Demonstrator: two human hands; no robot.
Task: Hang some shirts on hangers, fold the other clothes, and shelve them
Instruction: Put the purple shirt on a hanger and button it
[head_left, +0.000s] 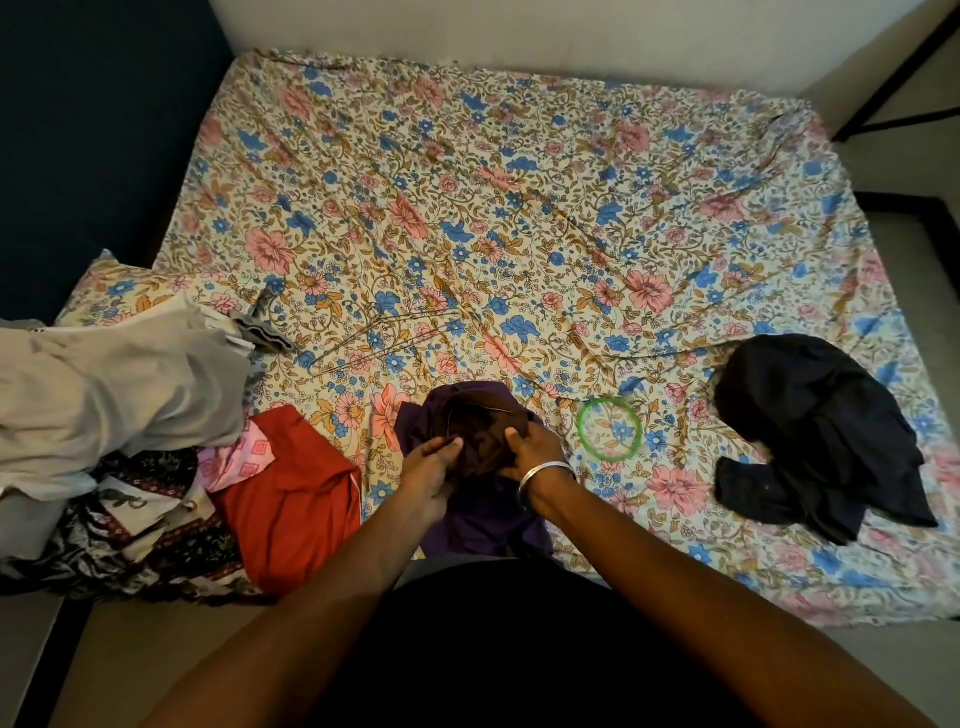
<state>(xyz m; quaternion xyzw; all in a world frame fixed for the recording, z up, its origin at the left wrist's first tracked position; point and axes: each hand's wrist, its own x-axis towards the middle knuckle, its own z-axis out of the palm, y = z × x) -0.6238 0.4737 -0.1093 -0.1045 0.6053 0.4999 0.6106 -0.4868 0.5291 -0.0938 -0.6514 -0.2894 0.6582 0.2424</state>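
A purple shirt (483, 514) with a dark brown inner part (480, 431) lies bunched at the bed's near edge. My left hand (431, 462) pinches a thin wire hanger (470, 410) whose loop sits inside the shirt's opening. My right hand (532, 452), with a silver bangle at the wrist, grips the fabric on the other side. Further wire hangers (374, 340) lie on the sheet beyond. A red garment (291, 499) lies to the left and a dark navy garment (821, 436) to the right.
The bed carries a floral sheet (519, 208). At the left sit a heap of grey-white clothes (114, 384) and patterned black-and-pink fabric (130, 525). A green ring (610, 428) lies right of my hands. A dark wall bounds the left side.
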